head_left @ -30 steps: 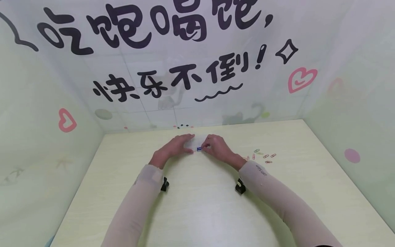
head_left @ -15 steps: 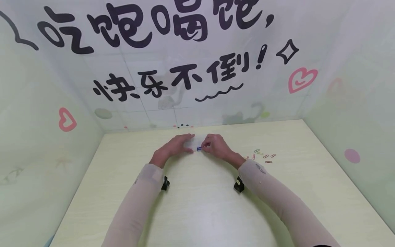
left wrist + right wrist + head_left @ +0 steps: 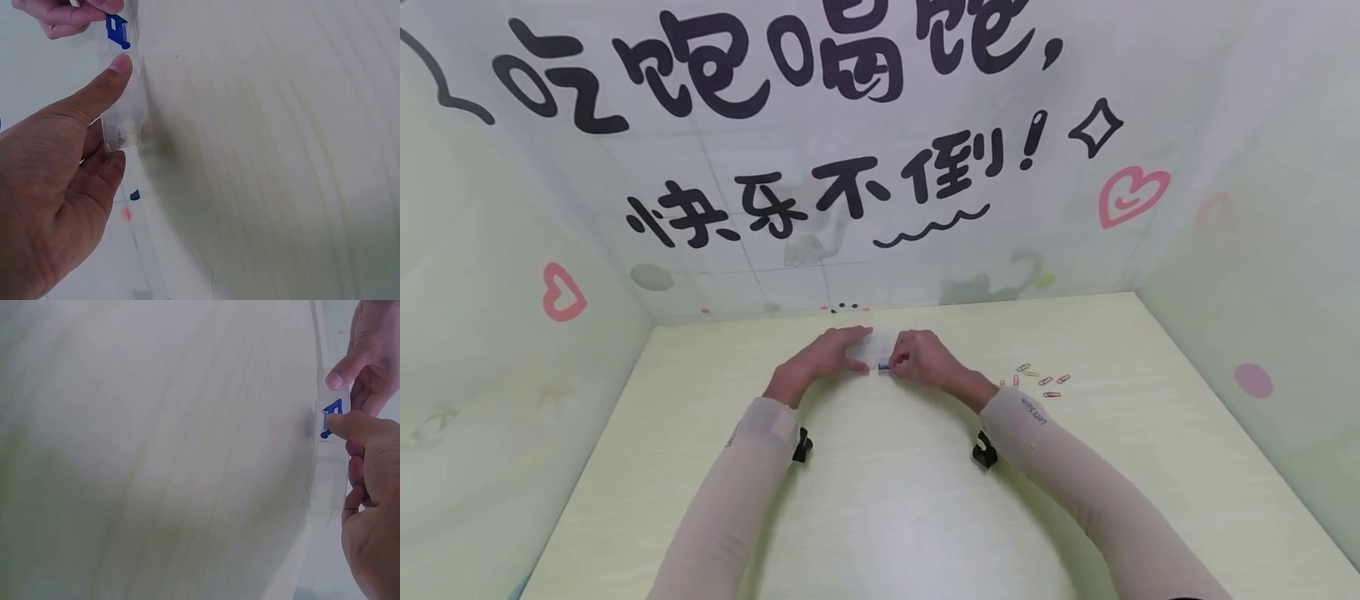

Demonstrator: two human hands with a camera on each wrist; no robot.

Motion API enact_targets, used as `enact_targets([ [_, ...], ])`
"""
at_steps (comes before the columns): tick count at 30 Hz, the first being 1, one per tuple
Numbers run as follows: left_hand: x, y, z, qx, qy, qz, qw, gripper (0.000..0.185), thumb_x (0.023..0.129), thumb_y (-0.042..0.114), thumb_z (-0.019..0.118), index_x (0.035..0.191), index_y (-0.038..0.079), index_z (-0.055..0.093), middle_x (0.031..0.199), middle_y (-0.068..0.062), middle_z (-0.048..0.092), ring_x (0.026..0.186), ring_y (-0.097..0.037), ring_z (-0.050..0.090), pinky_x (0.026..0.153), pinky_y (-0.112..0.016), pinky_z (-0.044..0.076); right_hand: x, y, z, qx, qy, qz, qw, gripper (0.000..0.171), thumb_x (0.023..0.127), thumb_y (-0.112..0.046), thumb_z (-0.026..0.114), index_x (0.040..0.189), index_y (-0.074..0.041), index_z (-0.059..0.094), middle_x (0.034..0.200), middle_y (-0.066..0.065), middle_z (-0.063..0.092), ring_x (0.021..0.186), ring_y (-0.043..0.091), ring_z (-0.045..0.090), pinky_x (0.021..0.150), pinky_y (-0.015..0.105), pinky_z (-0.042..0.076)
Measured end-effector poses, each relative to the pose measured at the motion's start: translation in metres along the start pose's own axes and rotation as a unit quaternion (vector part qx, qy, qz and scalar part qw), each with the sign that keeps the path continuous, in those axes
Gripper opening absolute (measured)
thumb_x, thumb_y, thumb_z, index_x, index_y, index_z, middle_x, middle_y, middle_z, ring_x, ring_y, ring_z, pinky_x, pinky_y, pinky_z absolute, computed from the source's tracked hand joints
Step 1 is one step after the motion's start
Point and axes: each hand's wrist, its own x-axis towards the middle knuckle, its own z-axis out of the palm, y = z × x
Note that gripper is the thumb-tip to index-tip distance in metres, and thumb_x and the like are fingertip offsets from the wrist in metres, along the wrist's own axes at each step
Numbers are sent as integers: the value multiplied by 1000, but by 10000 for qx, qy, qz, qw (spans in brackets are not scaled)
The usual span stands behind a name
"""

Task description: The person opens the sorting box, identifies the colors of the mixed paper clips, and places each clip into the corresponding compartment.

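In the head view, a clear plastic box sits toward the back of a pale wood-grain counter, near the wall with its big black Chinese characters. The left hand grips the box's left end, thumb on the near side and fingers reaching behind. The right hand, fingers curled, pinches at a blue latch on the box's near side. Beyond the right wrist lies a loose scatter of paper clips, mostly red, with a green and a yellow one among them. Pale sleeves cover both forearms, and a dark wrist mount hangs at the right cuff, another at the left.

In the left wrist view, the left thumb lies along the near face of the box while the other fingers bend around behind it. The blue latch shows just past the thumb's tip, with the right fingers touching its upper end.

In the right wrist view, the right thumb presses on the blue latch, its fingers folded in behind the box. The left thumb rests near the latch's other end; the two hands appear close together.
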Motion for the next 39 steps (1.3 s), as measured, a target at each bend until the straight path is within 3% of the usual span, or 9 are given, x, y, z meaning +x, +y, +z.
enact_targets([
  [5,-1,-2,-1,-28,4,-3,10000,76,96,20,81,159,-1,45,163,-21,46,154,-37,40,127,-48,30,0,3,-1,257,-24,11,9997,4,85,-5,87,88,-6,85,87,2,74,84,16,68,81,30,58],
  [10,0,-4,0,-133,1,3,9999,76,95,21,82,159,1,45,163,-19,46,154,-36,39,128,-49,29,-5,7,-1,685,332,286,9967,15,83,-6,89,97,-4,85,93,5,77,90,20,70,85,35,58],
  [21,0,-2,0,-258,-39,-179,9995,77,95,20,82,161,4,44,165,-17,45,155,-35,37,128,-49,28,-16,17,-10,519,937,918,9900,49,80,-9,94,123,5,74,121,20,70,110,37,67,97,48,57],
  [31,-3,-1,0,-265,-76,-252,9993,78,95,20,82,161,6,44,165,-16,44,155,-35,37,128,-49,28,-21,29,-8,393,594,1245,9897,76,80,-17,95,142,9,60,138,27,66,119,41,69,105,48,55],
  [39,-2,-4,-1,-356,-53,-96,9993,78,95,19,82,160,4,44,165,-17,44,156,-36,36,128,-49,28,-20,29,-3,324,400,1542,9867,81,83,-21,93,146,12,54,145,28,61,134,41,60,116,49,46],
])
